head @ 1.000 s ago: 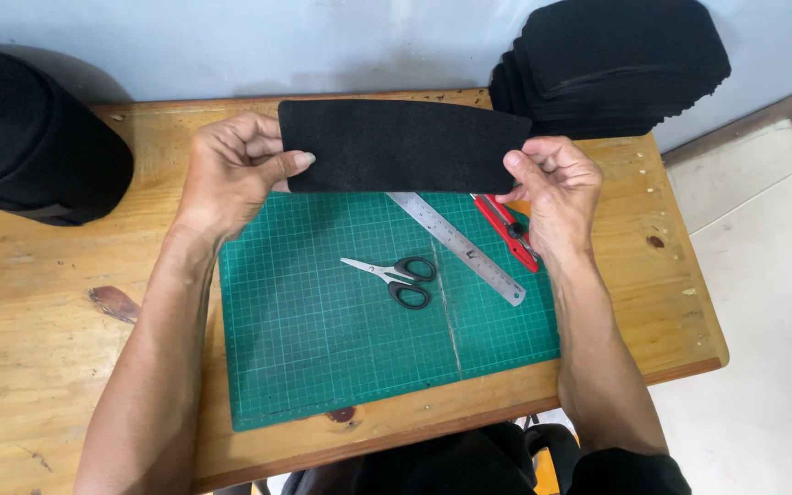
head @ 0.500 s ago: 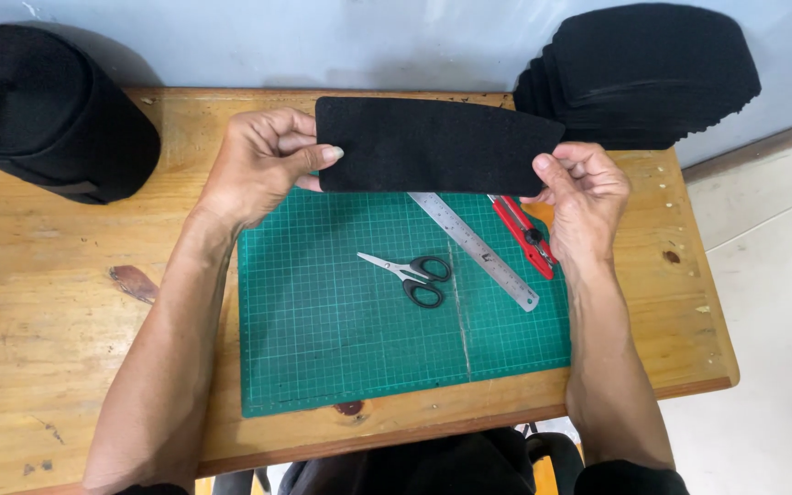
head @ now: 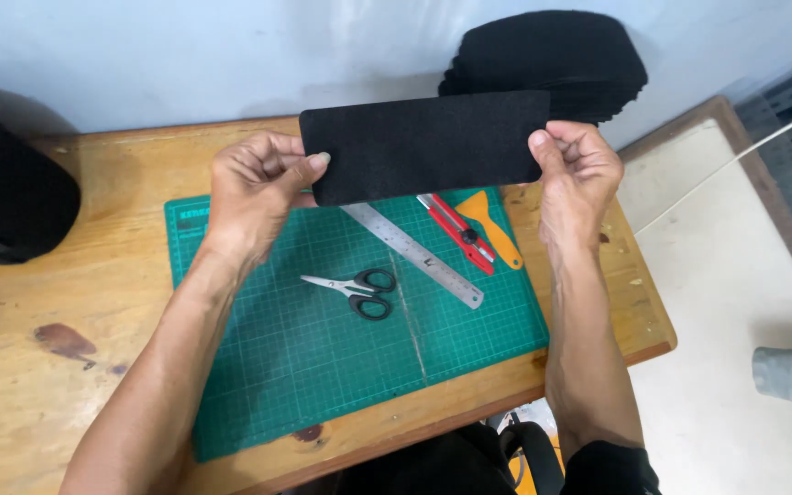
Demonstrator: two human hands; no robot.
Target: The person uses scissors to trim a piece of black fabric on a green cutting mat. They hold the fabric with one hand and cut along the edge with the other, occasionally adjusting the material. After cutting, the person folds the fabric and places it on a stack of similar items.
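Wooden and worn, the table [head: 48,385] fills most of the view, with a dark stain near its left side. On it lies a green cutting mat [head: 341,367] ruled with a grid. A stack of black felt pieces [head: 561,55] sits at the far right edge by the wall, and a dark rounded bundle [head: 2,192] rests at the far left. Above the mat's far edge, a black felt rectangle [head: 423,142] is held up flat between both hands. The left hand [head: 254,188] is clamped on its left end, thumb pressed on the front face. The right hand [head: 579,174] pinches its right end, fingers curled behind. Beneath the felt, on the mat, a steel ruler [head: 414,257] lies slantwise, with a red utility knife [head: 458,234] and an orange scraper [head: 492,229] just to its right. Small black-handled scissors [head: 359,289] lie near the mat's middle, blades pointing left.
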